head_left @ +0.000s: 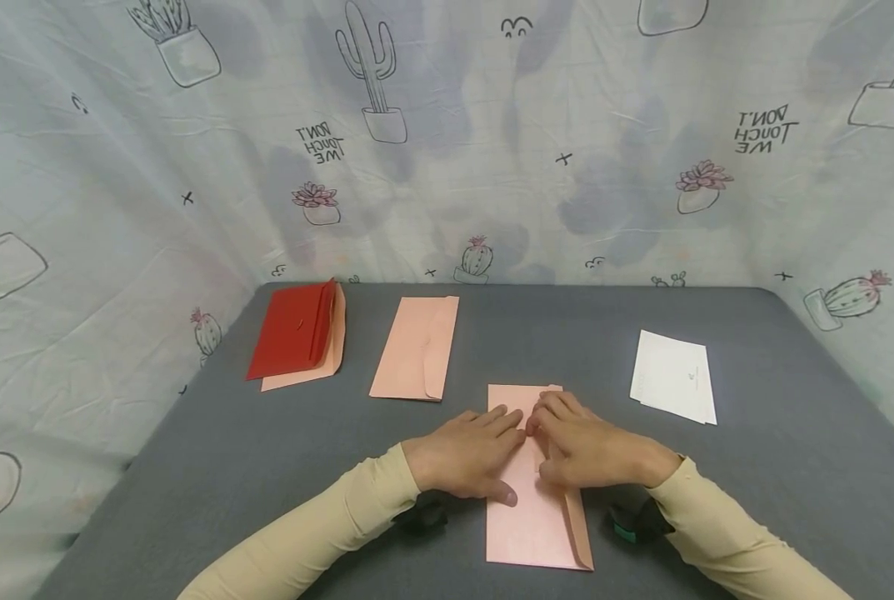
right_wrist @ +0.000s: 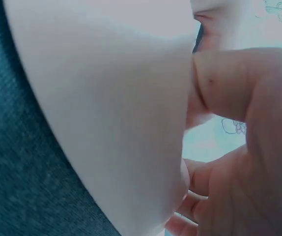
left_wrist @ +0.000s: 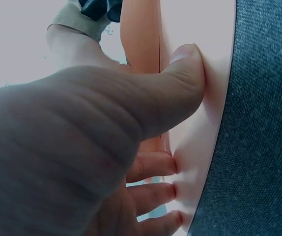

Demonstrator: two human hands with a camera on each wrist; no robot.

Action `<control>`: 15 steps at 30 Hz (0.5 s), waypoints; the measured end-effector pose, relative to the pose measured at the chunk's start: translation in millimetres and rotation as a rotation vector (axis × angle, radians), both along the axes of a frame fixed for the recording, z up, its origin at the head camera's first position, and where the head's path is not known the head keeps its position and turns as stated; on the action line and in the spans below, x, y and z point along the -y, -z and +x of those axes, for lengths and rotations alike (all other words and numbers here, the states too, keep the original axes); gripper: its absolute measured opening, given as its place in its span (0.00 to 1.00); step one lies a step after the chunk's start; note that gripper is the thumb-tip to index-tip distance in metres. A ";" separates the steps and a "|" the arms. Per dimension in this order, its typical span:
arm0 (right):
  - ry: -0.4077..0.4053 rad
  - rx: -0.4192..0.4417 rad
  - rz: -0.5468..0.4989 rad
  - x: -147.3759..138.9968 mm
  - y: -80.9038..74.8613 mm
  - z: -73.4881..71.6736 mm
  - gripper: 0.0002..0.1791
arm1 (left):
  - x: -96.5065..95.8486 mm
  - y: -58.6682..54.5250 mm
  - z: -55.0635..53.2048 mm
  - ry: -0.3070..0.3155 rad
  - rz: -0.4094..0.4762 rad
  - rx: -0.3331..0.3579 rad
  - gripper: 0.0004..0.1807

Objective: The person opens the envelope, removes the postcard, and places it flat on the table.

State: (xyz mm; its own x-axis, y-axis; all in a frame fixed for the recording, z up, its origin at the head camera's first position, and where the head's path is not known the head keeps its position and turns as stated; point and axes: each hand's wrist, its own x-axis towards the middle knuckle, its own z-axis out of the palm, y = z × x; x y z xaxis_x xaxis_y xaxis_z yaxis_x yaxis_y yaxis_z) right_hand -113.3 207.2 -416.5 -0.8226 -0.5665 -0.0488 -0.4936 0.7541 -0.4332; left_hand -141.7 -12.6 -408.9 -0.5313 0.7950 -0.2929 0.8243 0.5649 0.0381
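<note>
A pink envelope (head_left: 521,533) lies lengthwise on the table in front of the person, its long side flap (head_left: 578,533) raised along the right edge. My left hand (head_left: 465,457) rests on the envelope's face with fingers spread and thumb (left_wrist: 185,83) pressing the paper. With curled fingers and thumb, my right hand (head_left: 596,446) pinches the flap's edge near the upper half. Up close in the right wrist view, the pale flap (right_wrist: 111,108) fills the middle, with the thumb at its edge and fingertips partly hidden behind it.
Another pink envelope (head_left: 409,346) lies farther back. At the far left, a red envelope (head_left: 289,329) overlaps a pink one (head_left: 330,367). White cards (head_left: 671,375) lie stacked at the right. A cactus-print curtain (head_left: 491,167) hangs behind the grey table (head_left: 551,333).
</note>
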 end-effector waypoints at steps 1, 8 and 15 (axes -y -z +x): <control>-0.004 0.002 -0.004 -0.4 -0.7 -0.2 0.17 | -0.1 -0.1 -0.1 -0.002 0.000 0.002 0.45; 0.039 0.108 -0.013 -4.7 -14.7 1.8 0.10 | -0.1 1.1 -0.2 -0.004 -0.005 0.011 0.45; 0.066 0.069 0.095 -13.3 -31.9 8.3 0.09 | -0.4 1.3 0.1 -0.007 0.008 0.015 0.45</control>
